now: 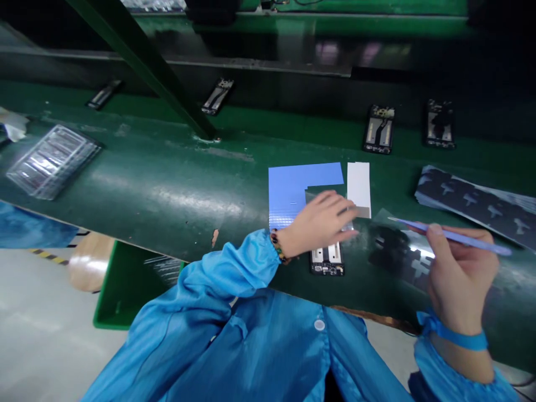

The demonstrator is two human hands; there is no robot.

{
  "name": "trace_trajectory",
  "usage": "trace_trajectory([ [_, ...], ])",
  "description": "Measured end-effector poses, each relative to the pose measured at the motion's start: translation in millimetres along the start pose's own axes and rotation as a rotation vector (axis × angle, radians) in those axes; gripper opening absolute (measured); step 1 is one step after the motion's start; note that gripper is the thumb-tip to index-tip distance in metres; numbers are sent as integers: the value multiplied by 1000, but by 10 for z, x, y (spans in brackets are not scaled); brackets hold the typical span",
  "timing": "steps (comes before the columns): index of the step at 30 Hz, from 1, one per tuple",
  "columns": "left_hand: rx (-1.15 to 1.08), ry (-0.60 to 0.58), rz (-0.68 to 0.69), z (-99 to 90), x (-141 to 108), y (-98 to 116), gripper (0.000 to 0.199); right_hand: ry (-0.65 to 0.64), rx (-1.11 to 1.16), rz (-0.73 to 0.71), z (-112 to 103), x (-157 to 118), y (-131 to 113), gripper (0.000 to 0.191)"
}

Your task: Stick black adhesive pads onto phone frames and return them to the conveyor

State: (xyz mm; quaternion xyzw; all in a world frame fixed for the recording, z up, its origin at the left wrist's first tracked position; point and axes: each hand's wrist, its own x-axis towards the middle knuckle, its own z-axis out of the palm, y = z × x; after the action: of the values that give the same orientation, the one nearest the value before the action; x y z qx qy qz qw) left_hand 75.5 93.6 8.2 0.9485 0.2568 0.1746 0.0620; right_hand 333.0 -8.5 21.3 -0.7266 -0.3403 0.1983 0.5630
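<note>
My left hand [320,220], fingers stretched out and apart, reaches over a partly assembled phone [327,262] near the bench's front edge. It covers the phone's upper part. Clear film shows around the fingertips; whether they touch it I cannot tell. In my right hand [460,273] is a pair of purple tweezers [460,234], its silver tip pointing left. Below that tip lies a clear sheet [400,259] with dark adhesive-like shapes and a pale cross-shaped patch. Beside my left hand are a blue sheet [288,190] and a white strip [358,184].
Open phone bodies lie along the back: one phone [379,129], another [439,124], a third [218,96] behind the green post [146,67]. Dark patterned sheets [477,204] are stacked right. Clear plastic trays [54,159] sit left. A green bin [121,290] stands below.
</note>
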Motion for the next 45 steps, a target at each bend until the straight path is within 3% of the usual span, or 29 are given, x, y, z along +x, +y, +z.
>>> trace_trajectory([
  [4, 108, -56, -269, -89, -109, -109, 55, -245, -11, -84, 577, 220, -262, 43],
  [9, 153, -85, -359, 14, -170, 147, 84, -489, 46, -107, 1329, 342, -278, 47],
  [12, 155, -98, -376, 48, -150, 228, 81, -532, 26, -160, 1578, 304, -247, 44],
  [15, 153, -99, -387, 51, -139, 232, 79, -570, 29, -135, 1687, 252, -253, 42],
  [19, 119, -73, -345, 11, -190, 115, 79, -576, 100, -69, 1582, 253, -244, 45],
  [24, -111, -38, -294, -139, -334, -235, 57, -375, 152, 2, 1091, 183, -90, 46],
  [27, -206, -21, -316, -193, -387, -379, 43, -386, 151, 33, 915, 36, 26, 46],
  [34, -290, -27, -243, -186, -418, -433, 27, -473, 115, 19, 968, -117, 104, 42],
  [45, -244, -12, -154, -160, -463, -466, 23, -481, 120, -21, 965, -123, 113, 35],
])
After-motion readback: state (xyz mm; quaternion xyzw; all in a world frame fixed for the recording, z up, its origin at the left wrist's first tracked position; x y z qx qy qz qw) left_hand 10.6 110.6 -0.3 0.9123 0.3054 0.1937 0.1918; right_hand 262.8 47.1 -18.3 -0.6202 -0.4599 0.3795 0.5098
